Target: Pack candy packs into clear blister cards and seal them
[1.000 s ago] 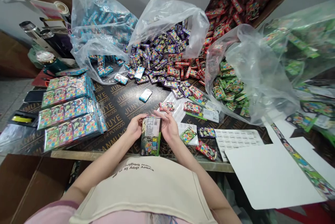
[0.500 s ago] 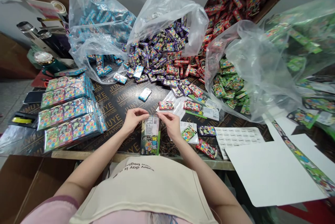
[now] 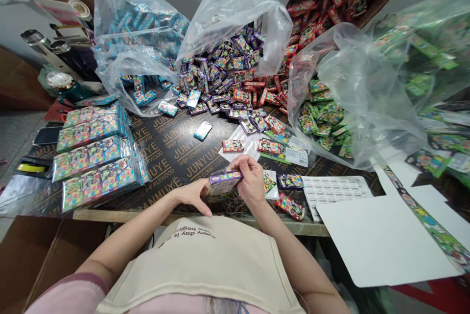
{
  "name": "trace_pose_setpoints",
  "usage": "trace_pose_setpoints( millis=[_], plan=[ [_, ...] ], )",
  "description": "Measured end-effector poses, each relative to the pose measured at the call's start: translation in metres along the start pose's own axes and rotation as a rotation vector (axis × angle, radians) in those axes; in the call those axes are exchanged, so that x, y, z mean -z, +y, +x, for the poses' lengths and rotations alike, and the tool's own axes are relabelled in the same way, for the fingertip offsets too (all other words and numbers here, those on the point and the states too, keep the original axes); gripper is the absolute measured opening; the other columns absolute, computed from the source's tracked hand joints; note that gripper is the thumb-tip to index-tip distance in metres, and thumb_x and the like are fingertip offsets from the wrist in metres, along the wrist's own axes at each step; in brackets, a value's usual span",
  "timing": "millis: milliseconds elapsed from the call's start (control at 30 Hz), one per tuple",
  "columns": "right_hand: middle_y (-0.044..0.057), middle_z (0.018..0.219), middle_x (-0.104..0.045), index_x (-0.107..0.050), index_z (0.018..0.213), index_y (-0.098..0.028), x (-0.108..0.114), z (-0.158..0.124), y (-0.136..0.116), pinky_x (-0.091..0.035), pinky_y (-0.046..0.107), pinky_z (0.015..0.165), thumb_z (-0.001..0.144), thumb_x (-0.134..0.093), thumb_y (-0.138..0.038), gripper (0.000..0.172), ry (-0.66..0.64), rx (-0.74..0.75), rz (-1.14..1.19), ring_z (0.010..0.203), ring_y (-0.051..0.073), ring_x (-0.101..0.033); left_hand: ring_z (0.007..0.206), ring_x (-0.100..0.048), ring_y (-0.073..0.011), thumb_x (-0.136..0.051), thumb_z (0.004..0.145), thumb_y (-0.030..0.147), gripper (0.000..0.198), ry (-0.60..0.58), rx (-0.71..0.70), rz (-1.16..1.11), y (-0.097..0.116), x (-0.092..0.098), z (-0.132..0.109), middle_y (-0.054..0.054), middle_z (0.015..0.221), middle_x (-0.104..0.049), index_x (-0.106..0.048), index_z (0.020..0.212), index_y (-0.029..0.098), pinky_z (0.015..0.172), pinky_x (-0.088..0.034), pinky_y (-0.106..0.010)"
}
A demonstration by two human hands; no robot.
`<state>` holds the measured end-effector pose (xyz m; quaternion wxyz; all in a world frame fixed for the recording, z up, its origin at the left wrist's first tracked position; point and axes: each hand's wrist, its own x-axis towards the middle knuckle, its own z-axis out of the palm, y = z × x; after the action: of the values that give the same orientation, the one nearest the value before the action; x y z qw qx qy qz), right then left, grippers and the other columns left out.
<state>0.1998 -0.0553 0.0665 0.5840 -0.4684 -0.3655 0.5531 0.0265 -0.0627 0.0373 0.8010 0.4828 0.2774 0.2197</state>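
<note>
Between my two hands is a plastic-wrapped candy pack (image 3: 223, 184), tilted up so that a purple edge faces me; its lower part is dark and blurred. My left hand (image 3: 193, 195) grips its left end, the thumb lying low along the near side. At the right end, the bent fingers of my right hand (image 3: 250, 179) are closed on the wrapping. Just beyond lies a small red packet (image 3: 232, 145) on white paper. Close by my right wrist are a green packet (image 3: 269, 183), partly hidden, a purple packet (image 3: 290, 181) and another red packet (image 3: 290, 206).
Stacked wrapped packs (image 3: 99, 182) stand at the left. Behind are plastic bags of blue packets (image 3: 145, 23), purple packets (image 3: 220, 67) and green packets (image 3: 326, 113), beside heaped red packets (image 3: 304, 35). A label sheet (image 3: 338, 191) and white card (image 3: 385, 240) lie at the right.
The pack lay flat on the table with my fingertips pinching its far end. Now it is lifted and tilted, with my left hand lower and my right hand slightly farther right.
</note>
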Motion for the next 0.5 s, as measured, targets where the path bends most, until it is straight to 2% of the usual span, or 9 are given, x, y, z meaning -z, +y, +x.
trace_pose_setpoints(
  millis=[67,133,233,300,333,400,500],
  plan=[
    [-0.003,0.057,-0.047,-0.046,0.062,-0.024,-0.003,-0.004,-0.009,-0.047,0.031,0.056,0.079,-0.059,-0.057,0.040,-0.034,0.008,0.062,0.052,0.014,-0.049,0.116,-0.053,-0.0304,-0.086,0.041,0.035,0.086,-0.065,-0.051,0.123,0.001,-0.008,-0.001,-0.010,0.117,-0.062,-0.059,0.121,0.019,0.098,-0.041,-0.040],
    [-0.001,0.065,-0.051,-0.044,0.065,-0.024,-0.003,-0.004,-0.014,-0.049,0.032,0.063,0.082,-0.055,-0.055,0.037,-0.017,0.040,0.060,0.058,0.014,-0.053,0.121,-0.049,-0.0311,-0.084,0.046,0.037,0.091,0.016,-0.139,0.303,0.008,-0.016,0.000,-0.011,0.124,-0.057,-0.052,0.129,0.019,0.103,-0.037,-0.040],
    [0.002,0.089,-0.059,-0.052,0.078,-0.025,0.007,-0.001,-0.012,-0.048,0.034,0.079,0.081,-0.059,-0.042,0.019,0.171,0.160,0.029,0.079,0.016,-0.058,0.115,-0.050,-0.0307,-0.081,0.051,0.033,0.095,0.318,-0.208,0.687,0.021,-0.025,0.000,-0.011,0.124,-0.053,-0.042,0.137,0.020,0.102,-0.037,-0.042],
    [0.001,0.088,-0.057,-0.057,0.079,-0.025,0.017,0.000,-0.005,-0.046,0.033,0.082,0.075,-0.064,-0.031,0.011,0.250,0.240,-0.015,0.083,0.016,-0.056,0.111,-0.050,-0.0303,-0.079,0.052,0.032,0.095,0.521,-0.194,0.891,0.027,-0.027,-0.001,-0.011,0.122,-0.052,-0.039,0.138,0.022,0.100,-0.038,-0.043],
    [0.001,0.083,-0.056,-0.059,0.075,-0.025,0.022,-0.001,0.000,-0.045,0.032,0.081,0.072,-0.066,-0.026,0.007,0.245,0.263,-0.045,0.082,0.016,-0.055,0.111,-0.050,-0.0303,-0.078,0.053,0.032,0.095,0.578,-0.178,0.955,0.028,-0.026,-0.002,-0.010,0.122,-0.051,-0.038,0.139,0.023,0.099,-0.038,-0.043],
    [0.001,0.077,-0.055,-0.064,0.068,-0.025,0.029,-0.004,0.008,-0.044,0.033,0.080,0.070,-0.065,-0.022,0.004,0.169,0.272,-0.109,0.081,0.017,-0.054,0.111,-0.050,-0.0305,-0.078,0.053,0.033,0.098,0.589,-0.152,1.021,0.029,-0.022,-0.004,-0.010,0.122,-0.050,-0.036,0.141,0.025,0.098,-0.038,-0.043],
    [0.002,0.082,-0.059,-0.071,0.075,-0.028,0.037,-0.009,0.010,-0.044,0.036,0.079,0.074,-0.065,-0.023,0.008,-0.008,0.256,-0.219,0.083,0.019,-0.055,0.110,-0.051,-0.0315,-0.081,0.050,0.037,0.103,0.460,-0.119,0.966,0.028,-0.013,-0.007,-0.010,0.120,-0.052,-0.037,0.142,0.025,0.097,-0.039,-0.043]
  ],
)
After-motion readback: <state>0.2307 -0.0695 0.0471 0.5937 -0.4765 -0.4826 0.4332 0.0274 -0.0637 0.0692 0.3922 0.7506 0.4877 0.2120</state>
